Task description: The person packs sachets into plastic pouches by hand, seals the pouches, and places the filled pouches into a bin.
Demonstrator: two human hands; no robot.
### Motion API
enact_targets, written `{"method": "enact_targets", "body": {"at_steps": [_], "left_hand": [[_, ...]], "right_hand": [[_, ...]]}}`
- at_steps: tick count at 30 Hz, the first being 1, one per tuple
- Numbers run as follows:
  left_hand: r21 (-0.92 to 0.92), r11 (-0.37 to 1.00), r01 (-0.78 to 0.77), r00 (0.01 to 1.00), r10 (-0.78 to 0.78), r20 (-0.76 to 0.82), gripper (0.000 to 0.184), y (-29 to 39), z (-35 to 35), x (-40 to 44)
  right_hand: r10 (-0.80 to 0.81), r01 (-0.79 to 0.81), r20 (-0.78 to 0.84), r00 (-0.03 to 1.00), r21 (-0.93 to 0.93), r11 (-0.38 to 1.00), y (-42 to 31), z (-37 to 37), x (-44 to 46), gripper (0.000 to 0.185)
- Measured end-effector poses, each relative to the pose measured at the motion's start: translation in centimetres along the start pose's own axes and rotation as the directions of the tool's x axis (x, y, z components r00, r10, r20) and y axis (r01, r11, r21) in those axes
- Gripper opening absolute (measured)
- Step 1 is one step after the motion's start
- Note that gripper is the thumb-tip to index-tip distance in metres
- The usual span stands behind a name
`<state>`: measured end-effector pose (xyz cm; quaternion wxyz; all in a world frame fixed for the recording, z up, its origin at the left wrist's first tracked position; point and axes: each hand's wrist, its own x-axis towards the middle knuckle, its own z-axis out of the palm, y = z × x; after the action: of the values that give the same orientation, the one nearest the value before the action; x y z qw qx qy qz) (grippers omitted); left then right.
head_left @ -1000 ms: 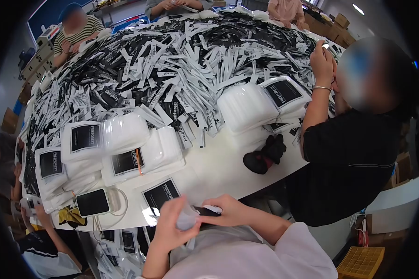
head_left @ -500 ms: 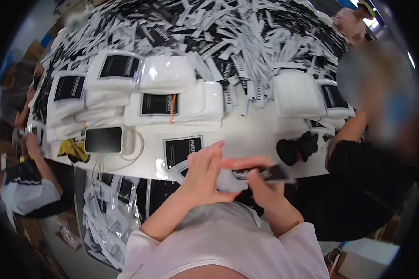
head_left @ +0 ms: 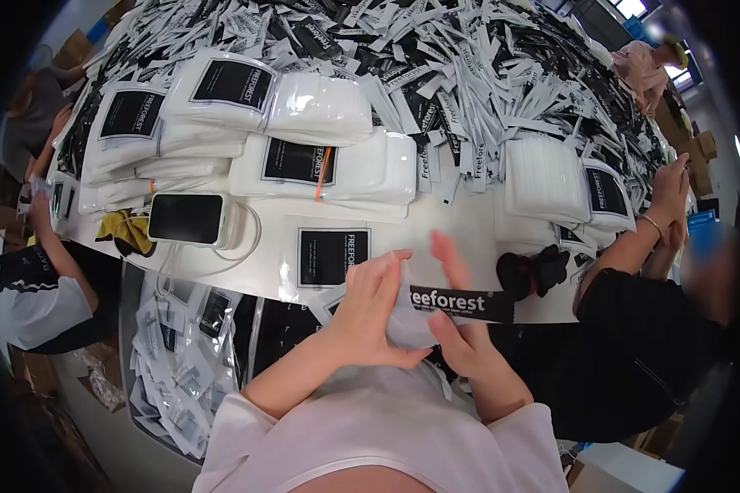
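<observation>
My left hand [head_left: 362, 316] is closed around a whitish translucent pouch [head_left: 409, 320], fingers behind it and thumb below. A black stick sachet [head_left: 477, 304] printed "Freeforest" projects rightward from the pouch's side; its left end is hidden. My right hand [head_left: 467, 341] is beside them with thumb and fingers spread apart. Its thumb is near the sachet's lower edge, and the raised fingertips are blurred. Behind my left hand, a flat pouch with a black label [head_left: 333, 256] lies on the white table [head_left: 436, 226].
Stacks of white pouches [head_left: 321, 177] stand behind, with another stack [head_left: 544, 177] to the right. A large heap of stick sachets [head_left: 436, 74] covers the far side. A phone-like device [head_left: 189, 219], dark gloves [head_left: 533, 271] and a bin of pouches [head_left: 181, 370] are nearby. Co-workers sit on both sides.
My right fingers have lifted and spread from across the pouch. The sachet is now level and readable. My view has shifted slightly. The right-hand co-worker's hands now show over the table edge.
</observation>
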<state>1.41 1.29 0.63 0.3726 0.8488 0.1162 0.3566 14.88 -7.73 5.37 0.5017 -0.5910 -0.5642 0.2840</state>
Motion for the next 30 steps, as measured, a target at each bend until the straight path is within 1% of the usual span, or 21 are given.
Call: {"method": "enact_targets", "body": {"at_steps": [2, 3, 6, 7, 9, 10, 11, 12, 13, 14, 15, 18, 19, 20, 22, 23, 24, 25, 28, 30], "left_hand": [[0.014, 1.0, -0.002, 1.0, 0.002, 0.012, 0.119, -0.2, -0.4, 0.1], [0.018, 1.0, 0.0, 1.0, -0.001, 0.019, 0.119, -0.2, -0.5, 0.1], [-0.009, 1.0, 0.002, 0.999, -0.002, 0.038, 0.117, 0.0, -0.5, 0.1], [0.028, 0.999, -0.026, 0.998, 0.024, 0.058, 0.115, 0.0, -0.5, 0.0], [0.103, 0.991, -0.081, 0.992, 0.07, 0.101, 0.113, 0.1, -0.4, -0.3], [0.077, 0.996, -0.044, 0.989, 0.033, 0.143, 0.111, 0.3, -0.6, -0.3], [0.055, 0.998, -0.007, 0.982, -0.004, 0.187, 0.11, 0.7, -1.0, 0.0], [0.034, 0.999, 0.033, 0.972, -0.04, 0.233, 0.108, 1.0, -1.4, 0.2], [-0.07, 0.983, 0.168, 0.96, -0.147, 0.24, 0.106, 1.0, -1.8, 0.1], [-0.169, 0.94, 0.297, 0.934, -0.249, 0.254, 0.103, 0.9, -2.3, -0.1], [-0.263, 0.87, 0.416, 0.897, -0.346, 0.274, 0.101, 0.8, -2.7, -0.2], [-0.271, 0.733, 0.624, 0.766, -0.503, 0.401, 0.092, 1.1, -3.6, 0.2], [-0.421, 0.718, 0.554, 0.831, -0.507, 0.229, 0.078, 1.7, -3.0, 0.4], [-0.425, 0.715, 0.555, 0.828, -0.526, 0.195, 0.068, 2.0, -3.0, 0.5], [-0.436, 0.705, 0.559, 0.815, -0.565, 0.13, 0.05, 2.3, -2.9, 0.4], [-0.512, 0.643, 0.569, 0.8, -0.576, 0.167, 0.04, 2.1, -3.0, 0.1], [-0.583, 0.573, 0.576, 0.787, -0.583, 0.205, 0.031, 1.6, -3.1, -0.3], [-0.648, 0.494, 0.58, 0.772, -0.586, 0.244, 0.022, 1.3, -3.1, -0.6], [-0.503, 0.733, 0.458, 0.874, -0.474, 0.105, 0.011, 1.4, -3.2, -0.3], [-0.444, 0.775, 0.451, 0.882, -0.463, 0.088, 0.011, 1.5, -3.6, -0.5]], "right_hand": [[-0.088, 0.084, -0.222, 0.971, -0.029, 0.996, 0.4, -0.3, -0.6, 0.065], [-0.184, 0.163, -0.289, 0.939, -0.096, 0.982, 1.0, -0.6, -0.8, 0.061], [-0.25, 0.215, -0.095, 0.964, -0.282, 0.935, 0.5, -1.2, -1.0, 0.04], [-0.213, 0.201, 0.009, 0.977, -0.363, 0.91, -0.4, -1.1, -0.6, 0.025], [-0.1, 0.194, 0.239, 0.966, -0.413, 0.89, 0.3, -1.2, -0.7, 0.022], [-0.035, 0.193, 0.346, 0.938, -0.434, 0.88, 0.6, -1.2, -0.8, 0.021], [-0.055, 0.236, 0.395, 0.917, -0.426, 0.873, 0.9, -1.7, -0.7, 0.016], [-0.056, 0.223, 0.39, 0.919, -0.398, 0.89, 1.0, -2.0, -0.7, 0.016], [-0.058, 0.211, 0.385, 0.921, -0.368, 0.905, 1.1, -2.3, -0.6, 0.015], [-0.062, 0.202, 0.382, 0.922, -0.339, 0.919, 1.0, -2.5, -0.5, 0.014], [-0.086, 0.196, 0.371, 0.925, -0.269, 0.943, 0.7, -2.5, -0.2, 0.015], [-0.225, 0.249, 0.159, 0.961, -0.151, 0.957, 1.3, -0.9, 0.4, 0.019], [-0.184, 0.175, -0.04, 0.982, -0.163, 0.971, 1.0, -0.2, 0.8, 0.019], [-0.132, 0.096, -0.234, 0.963, -0.159, 0.983, 0.5, 0.4, 1.0, 0.018], [0.053, -0.053, -0.288, 0.956, 0.007, 0.999, 0.5, 0.7, 0.4, 0.017], [0.166, -0.147, -0.137, 0.977, 0.141, 0.979, 0.9, 0.5, -0.3, 0.017], [0.256, -0.255, 0.029, 0.966, 0.254, 0.933, 1.2, 0.4, -0.8, 0.016], [0.223, -0.219, 0.014, 0.975, 0.255, 0.942, 1.2, 0.5, -0.9, 0.013], [0.105, -0.107, 0.023, 0.994, 0.16, 0.981, 1.5, 0.6, -0.6, 0.011], [0.103, -0.105, 0.025, 0.994, 0.142, 0.984, 1.7, 1.1, -0.3, 0.011]]}}
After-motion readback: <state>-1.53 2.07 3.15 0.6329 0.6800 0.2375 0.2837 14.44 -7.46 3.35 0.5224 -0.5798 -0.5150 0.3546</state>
